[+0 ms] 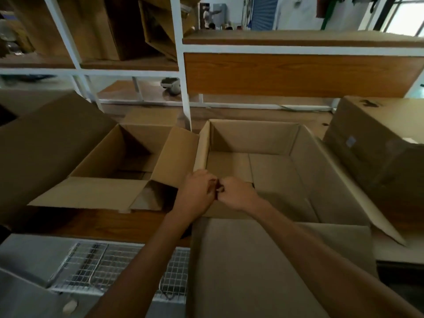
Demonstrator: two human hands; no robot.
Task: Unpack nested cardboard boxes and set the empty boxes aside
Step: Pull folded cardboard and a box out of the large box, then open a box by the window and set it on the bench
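A large open cardboard box (305, 171) sits right in front of me on the wooden table, its inside bare and its near flap (252, 267) hanging toward me. To its left lies a smaller open cardboard box (119, 154) with flaps spread, also empty. My left hand (197, 191) and my right hand (236, 193) meet, fingers curled, at the near left corner of the large box, over its rim. Something small and dark shows between the fingertips; I cannot tell what it is, or whether either hand pinches the box edge.
A closed taped box (378, 152) stands at the right. Another big cardboard flap (46, 138) rises at far left. White-framed wooden shelving (183, 65) with more cardboard stands behind. A wire mesh rack (110, 267) lies below the table's front edge.
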